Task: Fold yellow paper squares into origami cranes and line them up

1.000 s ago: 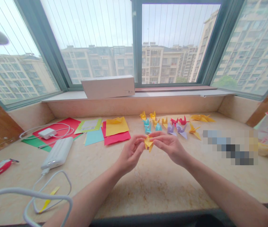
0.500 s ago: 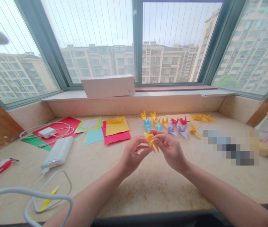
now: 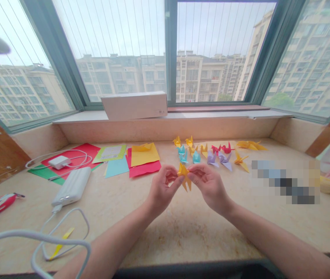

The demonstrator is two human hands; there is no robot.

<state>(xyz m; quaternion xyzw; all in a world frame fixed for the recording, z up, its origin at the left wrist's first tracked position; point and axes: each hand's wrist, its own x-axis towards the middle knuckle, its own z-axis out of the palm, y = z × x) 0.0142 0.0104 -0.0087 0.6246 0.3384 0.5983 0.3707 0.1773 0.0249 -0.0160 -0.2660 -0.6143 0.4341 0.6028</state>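
A yellow origami crane (image 3: 184, 174) is pinched between my two hands above the counter, its two long points hanging downward. My left hand (image 3: 165, 190) is closed on its left side, thumb in front. On the right side, my right hand (image 3: 209, 186) grips it between thumb and fingers. Just beyond my fingers stand several finished paper cranes: a light blue crane (image 3: 196, 157), a purple crane (image 3: 225, 159), a red crane (image 3: 227, 147) and a yellow crane (image 3: 177, 141). Another yellow crane (image 3: 241, 161) lies to the right of the purple ones.
Yellow paper (image 3: 145, 155) lies over red sheets left of the cranes, with a blue sheet (image 3: 116, 166) beside it. A white power bank (image 3: 72, 186) with looping cables (image 3: 85, 243) occupies the left. Yellow folded pieces (image 3: 251, 145) lie back right. A white box (image 3: 135, 106) rests on the sill.
My left fingers have shifted, and the left thumb now presses the crane's front. The crane has turned so that its points hang straighter down.
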